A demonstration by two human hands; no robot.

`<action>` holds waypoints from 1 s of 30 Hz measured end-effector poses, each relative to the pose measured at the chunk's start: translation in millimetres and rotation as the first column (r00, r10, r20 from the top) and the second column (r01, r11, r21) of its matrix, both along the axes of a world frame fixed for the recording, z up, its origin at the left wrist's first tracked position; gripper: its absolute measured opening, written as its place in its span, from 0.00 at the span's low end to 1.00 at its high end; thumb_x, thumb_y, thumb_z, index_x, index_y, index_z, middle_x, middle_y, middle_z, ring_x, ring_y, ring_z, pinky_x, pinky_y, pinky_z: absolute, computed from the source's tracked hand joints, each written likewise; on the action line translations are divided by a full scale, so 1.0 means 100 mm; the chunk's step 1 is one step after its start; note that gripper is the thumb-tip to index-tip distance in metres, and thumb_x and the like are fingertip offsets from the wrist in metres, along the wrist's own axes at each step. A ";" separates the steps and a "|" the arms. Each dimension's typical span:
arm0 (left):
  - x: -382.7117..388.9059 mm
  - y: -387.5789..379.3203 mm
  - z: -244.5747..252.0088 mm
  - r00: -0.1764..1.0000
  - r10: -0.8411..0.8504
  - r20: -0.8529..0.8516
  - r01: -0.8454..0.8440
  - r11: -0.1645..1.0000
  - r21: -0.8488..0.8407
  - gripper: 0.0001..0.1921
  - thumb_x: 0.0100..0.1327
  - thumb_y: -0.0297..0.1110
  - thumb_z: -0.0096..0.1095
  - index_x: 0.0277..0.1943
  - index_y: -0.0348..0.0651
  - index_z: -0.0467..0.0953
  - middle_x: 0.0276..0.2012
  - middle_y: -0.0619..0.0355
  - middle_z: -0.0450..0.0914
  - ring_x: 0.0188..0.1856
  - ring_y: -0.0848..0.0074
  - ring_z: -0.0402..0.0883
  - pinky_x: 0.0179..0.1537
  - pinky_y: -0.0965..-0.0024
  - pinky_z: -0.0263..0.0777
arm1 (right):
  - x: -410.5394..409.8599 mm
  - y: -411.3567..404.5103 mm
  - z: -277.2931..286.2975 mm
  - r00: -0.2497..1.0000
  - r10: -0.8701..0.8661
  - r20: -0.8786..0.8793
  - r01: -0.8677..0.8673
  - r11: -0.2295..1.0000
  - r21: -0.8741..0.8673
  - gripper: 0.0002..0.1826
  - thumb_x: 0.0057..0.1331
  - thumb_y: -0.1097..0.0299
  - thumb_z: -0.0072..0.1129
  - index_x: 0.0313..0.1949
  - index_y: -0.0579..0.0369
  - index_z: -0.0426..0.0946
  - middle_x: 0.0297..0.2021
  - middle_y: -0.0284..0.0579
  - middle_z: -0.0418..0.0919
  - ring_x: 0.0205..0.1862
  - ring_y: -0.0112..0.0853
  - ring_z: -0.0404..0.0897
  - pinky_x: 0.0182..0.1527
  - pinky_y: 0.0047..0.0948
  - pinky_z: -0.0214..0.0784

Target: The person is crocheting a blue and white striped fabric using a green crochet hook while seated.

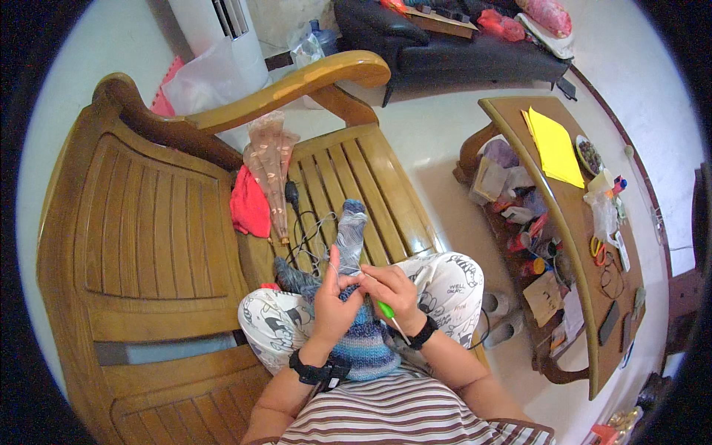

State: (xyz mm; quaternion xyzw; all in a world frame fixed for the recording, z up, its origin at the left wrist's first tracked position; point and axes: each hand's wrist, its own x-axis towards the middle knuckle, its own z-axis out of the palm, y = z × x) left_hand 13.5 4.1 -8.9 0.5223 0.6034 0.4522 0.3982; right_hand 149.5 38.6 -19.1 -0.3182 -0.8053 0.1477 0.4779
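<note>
A blue, white and grey striped crocheted or knitted piece (364, 347) lies in my lap. At its upper edge, my left hand (336, 308) pinches the fabric between thumb and fingers, index finger raised with a grey yarn strand running along it. My right hand (395, 292) grips a crochet hook with a green handle (385, 309); its metal end reaches back towards the wrist. The hook's tip meets the work close to the left fingertips, and the stitch there is too small to make out. Just beyond my hands, a grey-blue ball of yarn (351, 236) rests on the bench seat.
The slatted wooden bench (334, 167) holds a folded brown umbrella (270, 161), a red cloth (250, 203) and a black cable plug (291, 192). To the right, a wooden table (548, 142) carries yellow paper (553, 150), scissors (598, 250) and a phone (609, 322). A black sofa (467, 61) stands beyond.
</note>
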 end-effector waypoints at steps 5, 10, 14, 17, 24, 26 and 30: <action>-0.20 0.05 -0.18 0.457 -0.039 0.889 0.274 0.957 -0.099 0.41 0.51 0.19 0.53 0.66 0.34 0.39 0.41 0.57 0.75 0.42 0.80 0.72 0.43 0.82 0.62 | -0.02 0.06 -0.14 0.860 0.043 -0.508 -0.289 0.862 -0.416 0.10 0.56 0.75 0.54 0.39 0.58 0.75 0.37 0.43 0.79 0.37 0.32 0.76 0.40 0.28 0.67; -0.30 0.08 -0.04 0.696 -0.167 0.699 0.301 0.951 -0.073 0.44 0.51 0.19 0.55 0.66 0.37 0.36 0.38 0.57 0.74 0.41 0.80 0.71 0.43 0.81 0.63 | 0.04 0.11 -0.15 0.650 -0.254 -0.716 -0.646 0.310 -0.697 0.07 0.60 0.74 0.50 0.37 0.61 0.72 0.34 0.51 0.78 0.38 0.32 0.77 0.44 0.27 0.68; -0.35 0.07 0.03 0.796 -0.252 0.551 0.363 0.926 -0.101 0.44 0.52 0.20 0.56 0.66 0.39 0.36 0.36 0.58 0.72 0.39 0.81 0.70 0.42 0.80 0.63 | 0.10 0.15 -0.12 0.659 -0.221 -0.719 -0.662 0.282 -0.694 0.08 0.61 0.69 0.51 0.36 0.60 0.72 0.34 0.52 0.78 0.37 0.32 0.77 0.44 0.29 0.68; -0.38 0.08 0.02 0.793 -0.251 0.556 0.389 0.910 -0.144 0.42 0.53 0.19 0.55 0.66 0.39 0.37 0.36 0.58 0.71 0.38 0.82 0.70 0.41 0.81 0.63 | 0.15 0.17 -0.10 0.648 -0.219 -0.729 -0.691 0.235 -0.684 0.09 0.62 0.67 0.51 0.36 0.60 0.71 0.33 0.52 0.78 0.37 0.33 0.78 0.44 0.29 0.68; -0.43 0.09 0.06 0.783 -0.237 0.575 0.402 0.898 -0.177 0.39 0.54 0.18 0.53 0.66 0.38 0.41 0.36 0.58 0.71 0.36 0.83 0.69 0.39 0.82 0.63 | 0.23 0.26 -0.04 0.656 -0.076 -0.751 -0.718 0.245 -0.652 0.09 0.63 0.66 0.50 0.36 0.59 0.70 0.33 0.51 0.79 0.38 0.33 0.78 0.42 0.26 0.68; -0.43 0.08 0.11 0.794 -0.230 0.562 0.396 0.898 -0.191 0.39 0.54 0.18 0.52 0.66 0.38 0.41 0.35 0.58 0.71 0.36 0.83 0.69 0.39 0.82 0.63 | 0.25 0.28 0.00 0.726 0.013 -0.688 -0.668 0.254 -0.700 0.09 0.64 0.65 0.49 0.36 0.58 0.70 0.34 0.51 0.79 0.38 0.31 0.78 0.41 0.24 0.68; -0.42 0.08 0.12 0.835 -0.225 0.503 0.364 0.910 -0.197 0.38 0.54 0.17 0.49 0.66 0.37 0.42 0.34 0.58 0.71 0.36 0.84 0.69 0.38 0.82 0.62 | 0.29 0.29 0.05 0.809 0.114 -0.577 -0.580 0.317 -0.750 0.10 0.65 0.64 0.47 0.36 0.58 0.69 0.35 0.51 0.79 0.38 0.28 0.78 0.41 0.23 0.68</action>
